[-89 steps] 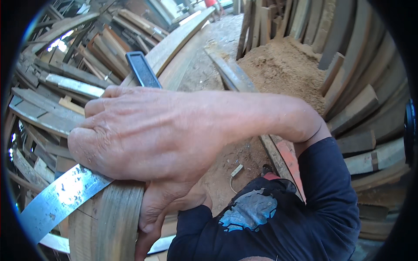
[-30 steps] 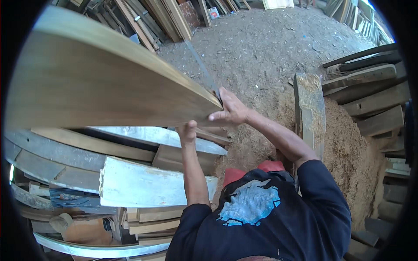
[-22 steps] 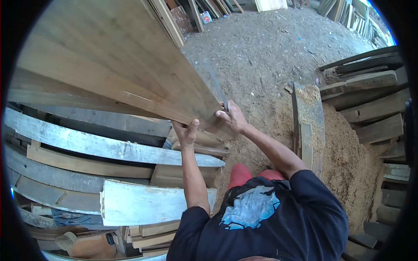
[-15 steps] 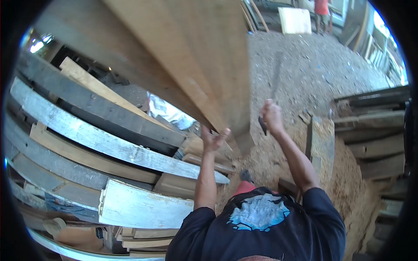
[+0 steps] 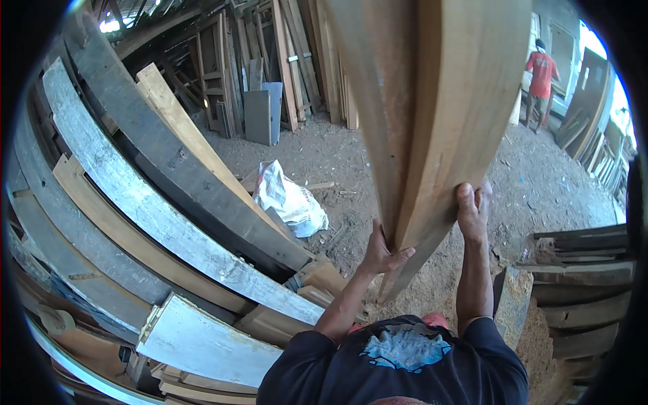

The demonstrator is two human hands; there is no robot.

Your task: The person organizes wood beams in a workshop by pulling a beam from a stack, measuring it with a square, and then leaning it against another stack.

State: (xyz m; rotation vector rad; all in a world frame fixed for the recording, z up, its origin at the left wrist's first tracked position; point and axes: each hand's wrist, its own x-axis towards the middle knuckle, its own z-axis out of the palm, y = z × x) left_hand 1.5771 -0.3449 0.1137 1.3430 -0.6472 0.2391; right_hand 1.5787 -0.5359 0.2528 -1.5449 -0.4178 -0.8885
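A tall framed wooden panel (image 5: 459, 101), thick-edged with a recessed face, rises in front of me and runs out of the top of the view. My left hand (image 5: 386, 255) cups its lower left edge, thumb over the front of the frame. Higher up on the right edge, my right hand (image 5: 475, 208) is wrapped round the wood with its thumb on the near face. Its other fingers are partly hidden. The panel tilts, and its lower corner hangs above the sawdust-strewn ground between my forearms.
Long planks and beams, among them a whitish board (image 5: 162, 189), are stacked at left. A white sack (image 5: 289, 201) lies on the dirt floor (image 5: 337, 152) beyond. Stacked timber (image 5: 580, 290) lines the right. Grey panels (image 5: 260, 116) lean at the back; a person in red (image 5: 542, 74) stands far right.
The panel has swung right and turned more upright. My right hand, earlier away from it with a thin dark tool, now grips its right edge; that tool is no longer visible.
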